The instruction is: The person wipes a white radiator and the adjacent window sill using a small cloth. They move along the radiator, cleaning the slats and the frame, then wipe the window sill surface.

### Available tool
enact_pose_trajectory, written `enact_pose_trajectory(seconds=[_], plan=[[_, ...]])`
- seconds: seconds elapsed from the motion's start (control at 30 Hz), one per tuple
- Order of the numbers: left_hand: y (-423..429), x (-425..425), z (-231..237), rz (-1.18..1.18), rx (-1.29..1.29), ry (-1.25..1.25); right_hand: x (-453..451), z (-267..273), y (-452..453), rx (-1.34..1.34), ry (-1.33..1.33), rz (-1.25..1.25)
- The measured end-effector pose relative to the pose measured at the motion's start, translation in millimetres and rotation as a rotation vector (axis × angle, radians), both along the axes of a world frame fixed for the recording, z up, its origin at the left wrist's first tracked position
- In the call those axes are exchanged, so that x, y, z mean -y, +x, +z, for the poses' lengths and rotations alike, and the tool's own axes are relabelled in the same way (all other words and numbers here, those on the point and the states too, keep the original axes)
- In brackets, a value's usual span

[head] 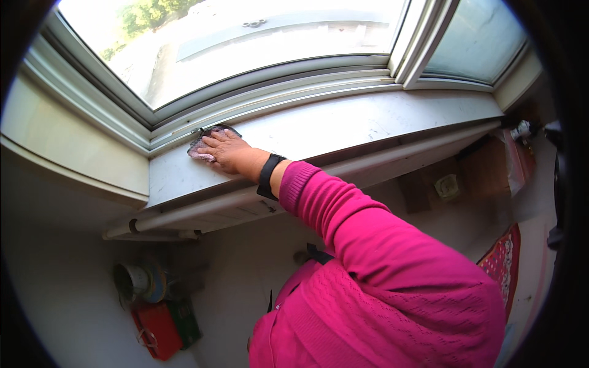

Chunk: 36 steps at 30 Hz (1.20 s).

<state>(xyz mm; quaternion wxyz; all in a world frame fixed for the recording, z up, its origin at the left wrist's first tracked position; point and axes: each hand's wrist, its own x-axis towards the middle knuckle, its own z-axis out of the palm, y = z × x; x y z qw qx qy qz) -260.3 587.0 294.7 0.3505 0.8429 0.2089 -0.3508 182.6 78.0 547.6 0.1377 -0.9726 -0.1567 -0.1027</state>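
My right hand (228,152) lies palm down on a crumpled mesh cloth (196,148), dark grey and pinkish, holding it against the windowsill. The cloth sits at the left end of the white marble-look windowsill (294,129), touching the lower track of the window frame (276,99). My fingers are slightly spread over it and hide its middle. A black band (268,176) circles my wrist below a pink knit sleeve. My left hand is out of view.
Beneath the sill runs a white radiator (257,202) with a pipe at its left. On the floor at lower left are a red box (158,331) and a pale container (131,280). A brown cardboard box (483,170) stands at right, near a red patterned fabric (504,262).
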Motion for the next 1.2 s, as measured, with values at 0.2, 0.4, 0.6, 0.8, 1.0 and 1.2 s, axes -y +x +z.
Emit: enact_pose_trajectory(seconds=[0.2,0.4,0.6,0.8,1.0,1.2], plan=[[42.3,5.6,2.3,-0.137,0.058,0.008,84.2,9.9,-79.3,-0.131,-0.025,-0.206],[75.0,36.7,36.6,-0.226,0.171,-0.053,171.6,14.6,-161.0,-0.125,-0.092,-0.441],[138.9,108.2,78.8,-0.278,0.306,-0.012,266.1,17.7,-248.9,-0.132,-0.108,-0.689],[193.8,175.2,121.3,-0.351,0.581,-0.12,383.0,-9.3,-329.6,-0.031,-0.108,-0.95],[166.3,189.2,108.2,-0.323,0.41,-0.069,492.9,-33.4,-372.6,-0.026,-0.273,-1.166],[90.7,150.1,88.5,-0.192,0.278,0.033,430.9,-44.5,-332.2,0.028,-0.288,-1.137]])
